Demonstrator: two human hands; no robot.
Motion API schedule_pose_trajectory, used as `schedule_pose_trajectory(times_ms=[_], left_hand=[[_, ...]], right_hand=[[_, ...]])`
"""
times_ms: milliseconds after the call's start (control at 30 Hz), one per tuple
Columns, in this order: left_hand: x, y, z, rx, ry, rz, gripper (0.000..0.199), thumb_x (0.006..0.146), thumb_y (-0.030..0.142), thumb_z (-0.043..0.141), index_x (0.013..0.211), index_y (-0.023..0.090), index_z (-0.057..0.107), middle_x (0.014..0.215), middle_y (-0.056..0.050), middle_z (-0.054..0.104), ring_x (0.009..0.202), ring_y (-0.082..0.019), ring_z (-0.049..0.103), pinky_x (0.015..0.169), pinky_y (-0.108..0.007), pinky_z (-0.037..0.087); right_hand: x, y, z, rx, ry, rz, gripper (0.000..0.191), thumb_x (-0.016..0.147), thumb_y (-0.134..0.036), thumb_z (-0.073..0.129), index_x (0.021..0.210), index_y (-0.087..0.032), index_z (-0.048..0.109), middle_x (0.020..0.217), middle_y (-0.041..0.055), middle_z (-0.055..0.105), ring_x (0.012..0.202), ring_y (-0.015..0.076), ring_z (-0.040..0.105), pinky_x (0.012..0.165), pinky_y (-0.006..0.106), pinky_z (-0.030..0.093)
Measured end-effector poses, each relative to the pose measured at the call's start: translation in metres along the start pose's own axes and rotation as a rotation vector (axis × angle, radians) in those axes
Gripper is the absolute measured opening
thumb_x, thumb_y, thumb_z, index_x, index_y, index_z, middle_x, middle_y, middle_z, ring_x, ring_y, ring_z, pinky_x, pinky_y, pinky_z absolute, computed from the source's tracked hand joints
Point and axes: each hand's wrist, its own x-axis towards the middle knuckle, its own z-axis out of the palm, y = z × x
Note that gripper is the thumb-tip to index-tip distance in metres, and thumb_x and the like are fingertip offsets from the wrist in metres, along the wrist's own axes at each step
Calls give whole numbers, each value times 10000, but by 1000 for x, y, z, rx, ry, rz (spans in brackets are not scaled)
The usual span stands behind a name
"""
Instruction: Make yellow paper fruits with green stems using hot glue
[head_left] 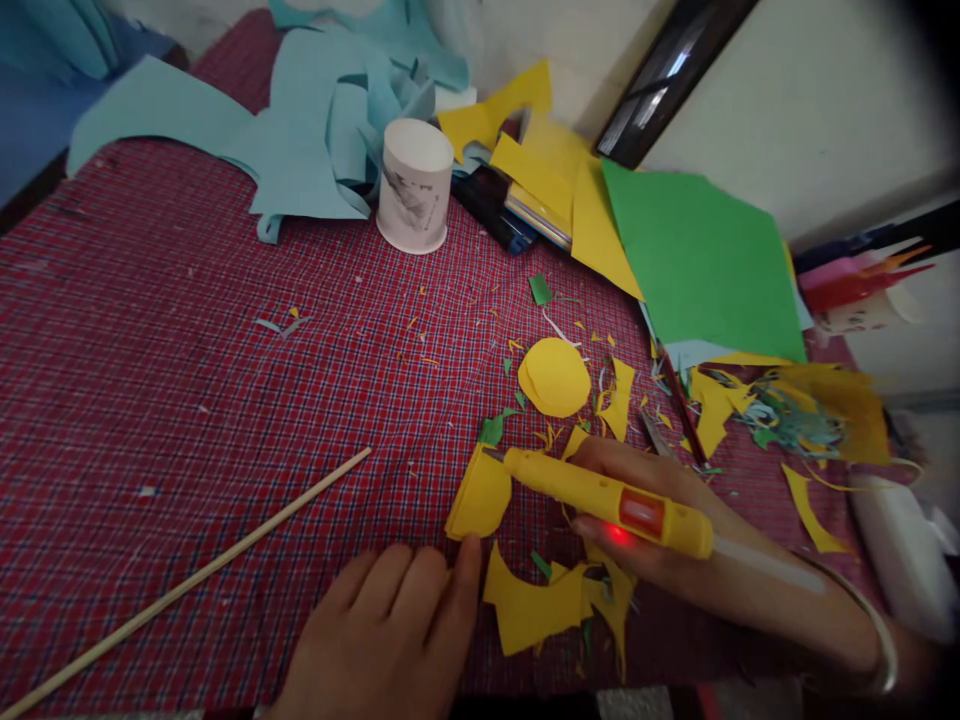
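Note:
My right hand (637, 520) is closed around a yellow hot glue gun (585, 490). A red light glows on its side, and a clear glue stick (769, 563) comes out of its back end. Its metal nozzle touches the upper edge of a folded yellow paper circle (480, 495) on the cloth. At the lower edge of that paper rests the index fingertip of my left hand (386, 630); the other fingers lie bent beside it, gripping nothing visible, and the thumb is hidden. Just beyond, another yellow paper circle (555, 377) lies flat, apparently stacked.
A thin wooden stick (202, 575) crosses the checked cloth (187, 400) at left. Behind stand a paper cup (416, 190) and light blue sheets (300, 130). Green paper (697, 260) lies at right. Yellow offcuts (536, 605), scissors (656, 435) and a pencil (682, 400) surround my right hand.

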Motion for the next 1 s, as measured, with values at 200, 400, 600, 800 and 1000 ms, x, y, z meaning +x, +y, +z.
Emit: schedule_pose_trajectory(times_ms=[200,400,600,800,1000], left_hand=[[-2,3,-1,-22,-9,-20,376,903,128,391,1248,171,534,767,15,584,699,-151,552,635,-323,440],[0,4,-4,-30,-60,-30,400,860,93,441,1243,159,533,780,9,594,705,-161,556,640,-330,453],[3,3,-10,-55,-63,-32,373,868,112,443,1226,148,541,774,6,599,684,-168,567,600,-328,459],[5,5,-11,-57,-44,-40,393,833,62,411,1193,124,554,748,-4,594,642,-183,571,551,-338,465],[7,5,-11,-63,-10,-51,353,847,65,390,1137,133,580,720,-3,588,630,-178,561,544,-331,445]], right_hand=[[0,-2,0,4,-15,-18,156,877,-357,591,881,-218,520,830,0,573,706,144,563,586,268,437],[-4,-6,1,1,-88,-47,118,899,-293,559,834,-207,512,808,-5,549,684,122,532,589,250,427],[-4,-5,5,14,-165,-74,108,912,-280,535,842,-202,510,824,6,557,699,127,530,597,264,413],[-6,-7,8,-4,-194,-126,88,883,-250,568,844,-205,503,803,-8,543,671,119,519,577,260,397],[-4,-9,12,0,-191,-171,114,863,-255,568,811,-212,477,771,-11,520,647,121,492,559,267,366]])
